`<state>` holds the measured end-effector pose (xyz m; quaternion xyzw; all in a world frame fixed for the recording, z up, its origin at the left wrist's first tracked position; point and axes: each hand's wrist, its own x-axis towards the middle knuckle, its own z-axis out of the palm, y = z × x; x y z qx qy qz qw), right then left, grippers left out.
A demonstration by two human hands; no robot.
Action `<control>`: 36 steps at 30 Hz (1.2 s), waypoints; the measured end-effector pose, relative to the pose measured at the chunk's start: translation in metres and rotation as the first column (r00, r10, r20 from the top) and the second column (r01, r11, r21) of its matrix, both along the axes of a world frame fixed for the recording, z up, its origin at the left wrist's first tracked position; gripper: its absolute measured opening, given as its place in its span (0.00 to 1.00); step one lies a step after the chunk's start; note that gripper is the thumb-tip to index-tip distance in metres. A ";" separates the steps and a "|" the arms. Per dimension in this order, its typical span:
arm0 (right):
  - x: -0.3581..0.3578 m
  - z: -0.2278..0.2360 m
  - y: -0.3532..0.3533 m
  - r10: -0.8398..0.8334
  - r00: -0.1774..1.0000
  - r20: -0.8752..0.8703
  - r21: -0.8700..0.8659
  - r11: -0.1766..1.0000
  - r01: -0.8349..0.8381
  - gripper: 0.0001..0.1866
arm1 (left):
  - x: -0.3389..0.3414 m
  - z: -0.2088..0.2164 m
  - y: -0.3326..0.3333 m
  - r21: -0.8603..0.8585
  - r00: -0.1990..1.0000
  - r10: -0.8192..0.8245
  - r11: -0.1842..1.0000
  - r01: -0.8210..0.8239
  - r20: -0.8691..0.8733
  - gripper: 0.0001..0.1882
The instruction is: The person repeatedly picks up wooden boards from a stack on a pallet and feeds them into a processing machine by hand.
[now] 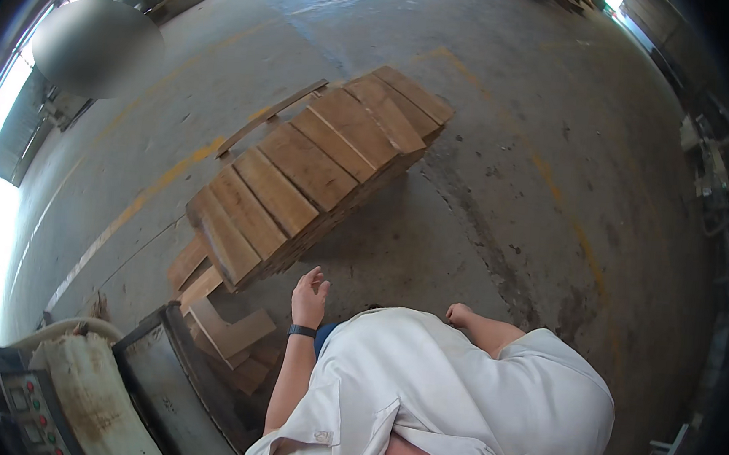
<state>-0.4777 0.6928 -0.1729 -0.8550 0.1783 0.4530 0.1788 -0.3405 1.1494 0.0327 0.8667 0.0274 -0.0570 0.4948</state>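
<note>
Head view: metal bin (169,383) holds wood offcuts (234,341); left hand (310,295) open, empty; right hand (458,314) unclear.

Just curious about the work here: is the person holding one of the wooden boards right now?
No, the left hand hangs open and empty near the stack of boards, and the right hand holds nothing.

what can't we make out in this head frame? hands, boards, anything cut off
- Right hand: mostly hidden behind the white shirt; fingers not visible, so open or shut is unclear.
- Left hand: empty, fingers loosely spread, near the stack of boards.
- Stack's lower layers: hidden by the top boards.
- Wood offcuts: partly hidden by the metal machine.
- Control panel: cut off by the lower-left rim.
</note>
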 end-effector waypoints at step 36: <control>0.546 -0.028 -0.105 -0.834 0.472 -0.286 0.518 0.281 0.808 0.20 | 0.468 -0.170 -0.247 -0.479 0.558 -0.123 0.680 -0.554 -0.820 0.34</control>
